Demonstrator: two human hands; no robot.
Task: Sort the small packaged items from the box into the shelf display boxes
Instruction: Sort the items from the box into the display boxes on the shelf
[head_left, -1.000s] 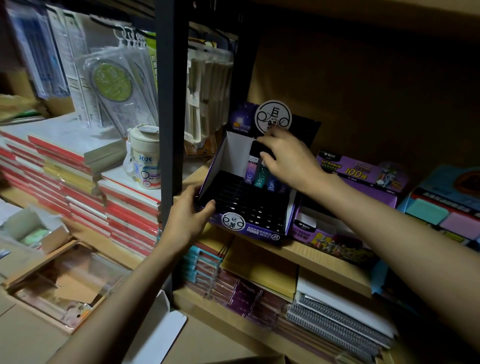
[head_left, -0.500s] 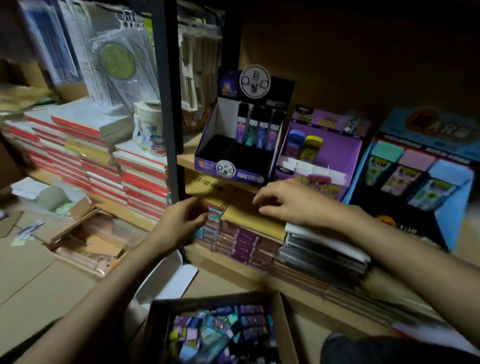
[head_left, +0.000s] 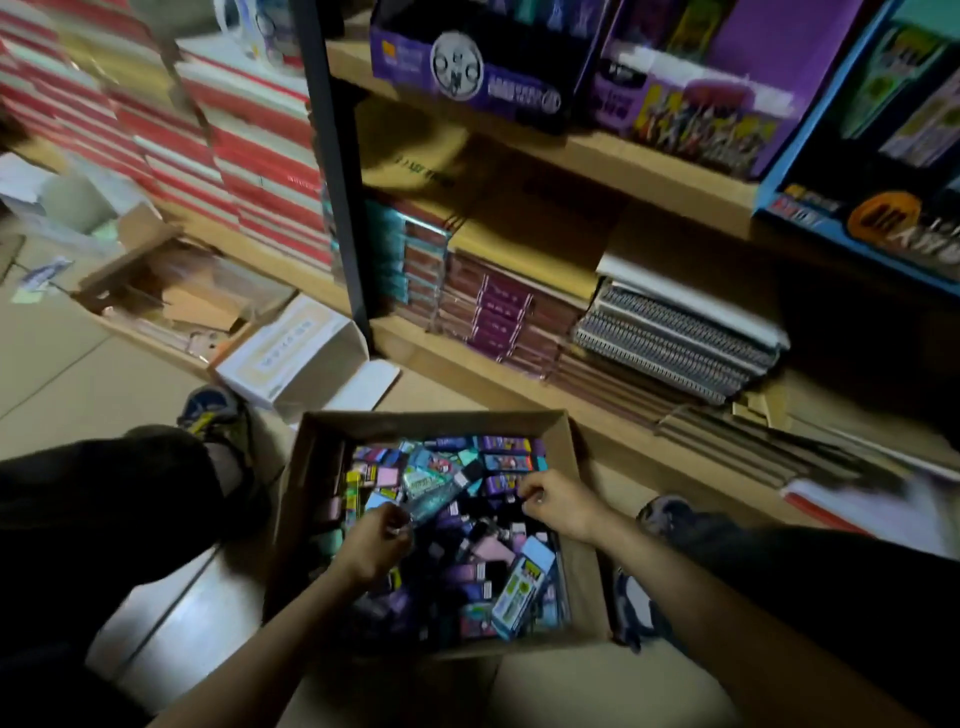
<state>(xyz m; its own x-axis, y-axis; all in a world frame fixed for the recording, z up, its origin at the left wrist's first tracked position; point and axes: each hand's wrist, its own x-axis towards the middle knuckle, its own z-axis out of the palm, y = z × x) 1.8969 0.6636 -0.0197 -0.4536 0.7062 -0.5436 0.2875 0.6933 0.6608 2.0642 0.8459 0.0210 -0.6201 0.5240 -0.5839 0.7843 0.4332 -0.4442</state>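
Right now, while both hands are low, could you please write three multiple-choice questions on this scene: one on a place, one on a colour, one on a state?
1. Where does the cardboard box with the small packaged items stand?
A. on a chair
B. on the floor, in front of the shelf
C. on a table

2. What colour is the front of the display box with the round white logo?
A. purple
B. red
C. green

3. How are the left hand and the right hand?
A. both flat on the knees
B. one raised to the display box
C. both down in the cardboard box, fingers curled

Key: 1 B, as the box sits low between the person's legs. 2 A, as its front panel is purple. 3 C, as both hands are among the items; whether either holds one cannot be told.
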